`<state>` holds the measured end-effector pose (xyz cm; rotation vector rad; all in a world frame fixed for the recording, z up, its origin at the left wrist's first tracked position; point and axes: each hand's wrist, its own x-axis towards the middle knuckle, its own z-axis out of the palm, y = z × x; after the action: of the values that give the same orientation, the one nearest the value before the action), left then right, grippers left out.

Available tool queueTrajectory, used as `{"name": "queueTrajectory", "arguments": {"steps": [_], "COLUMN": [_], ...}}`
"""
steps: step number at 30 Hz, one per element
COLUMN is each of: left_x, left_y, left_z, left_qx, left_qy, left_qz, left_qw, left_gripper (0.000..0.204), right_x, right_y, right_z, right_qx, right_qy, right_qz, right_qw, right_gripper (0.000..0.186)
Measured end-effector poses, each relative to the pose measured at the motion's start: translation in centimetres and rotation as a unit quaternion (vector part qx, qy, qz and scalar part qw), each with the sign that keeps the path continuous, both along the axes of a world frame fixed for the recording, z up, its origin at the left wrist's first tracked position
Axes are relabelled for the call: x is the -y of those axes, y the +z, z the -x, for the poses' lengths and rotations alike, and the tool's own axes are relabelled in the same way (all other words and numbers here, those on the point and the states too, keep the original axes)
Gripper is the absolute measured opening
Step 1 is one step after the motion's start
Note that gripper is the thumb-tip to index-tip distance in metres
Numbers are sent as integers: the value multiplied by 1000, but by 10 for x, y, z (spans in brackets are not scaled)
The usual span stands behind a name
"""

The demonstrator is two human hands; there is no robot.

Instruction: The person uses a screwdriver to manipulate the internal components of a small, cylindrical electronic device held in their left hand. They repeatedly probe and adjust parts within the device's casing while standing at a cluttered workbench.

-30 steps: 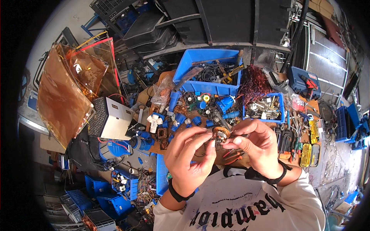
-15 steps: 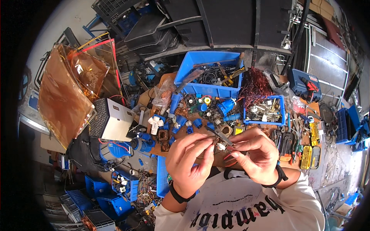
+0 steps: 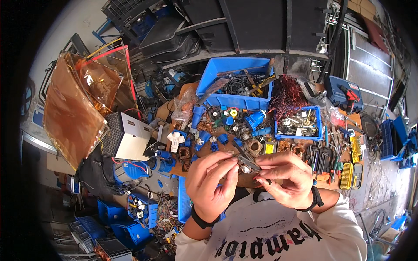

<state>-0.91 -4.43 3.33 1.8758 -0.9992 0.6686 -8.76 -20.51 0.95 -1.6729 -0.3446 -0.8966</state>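
Above the near edge of the cluttered workbench, my two hands work close together on a small dark grey elongated part (image 3: 247, 162) with a pale bit beside it. Its exact kind is too small to make out. My left hand (image 3: 212, 182) pinches its left end between thumb and fingertips. My right hand (image 3: 287, 177) has its fingers and thumb closed at the other end, where a bit of red and black shows by the thumb. Beyond the fingers, a square metal piece with a round hole (image 3: 254, 146) lies on the bench (image 3: 224, 152).
A large blue bin (image 3: 235, 103) of cables and tools stands at the back. Right of it are a reddish wire bundle (image 3: 287, 96) and a blue tray (image 3: 321, 126) of metal parts. Hand tools (image 3: 324, 158) and a yellow bit set (image 3: 346, 176) lie right; blue plastic parts (image 3: 202, 140) left.
The dark part has tilted and shifted slightly between my fingertips. My right fingers have moved a little on it; my left hand stays almost where it was.
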Motion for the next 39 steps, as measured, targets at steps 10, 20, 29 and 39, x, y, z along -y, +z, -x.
{"name": "queueTrajectory", "arguments": {"steps": [10, 20, 29, 39], "left_x": [1, 4, 6, 7], "left_y": [-1, -1, -1, 2], "left_z": [6, 7, 1, -3], "left_qx": [-44, -25, 30, 28], "left_qy": [9, -5, -40, -60], "left_qz": [-7, 7, -20, -33], "left_qw": [999, 1000, 999, 997], "left_gripper": [24, 24, 27, 27], "right_x": [-1, -4, 6, 8], "right_y": [1, -2, -3, 2], "right_z": [3, 1, -3, -4], "right_qx": [-22, -116, -183, -195], "right_qy": [-3, 138, 235, 231], "right_qz": [-13, -304, -414, -405], "right_qw": [1000, 935, 860, 863], "right_gripper": [16, 12, 7, 7]}}
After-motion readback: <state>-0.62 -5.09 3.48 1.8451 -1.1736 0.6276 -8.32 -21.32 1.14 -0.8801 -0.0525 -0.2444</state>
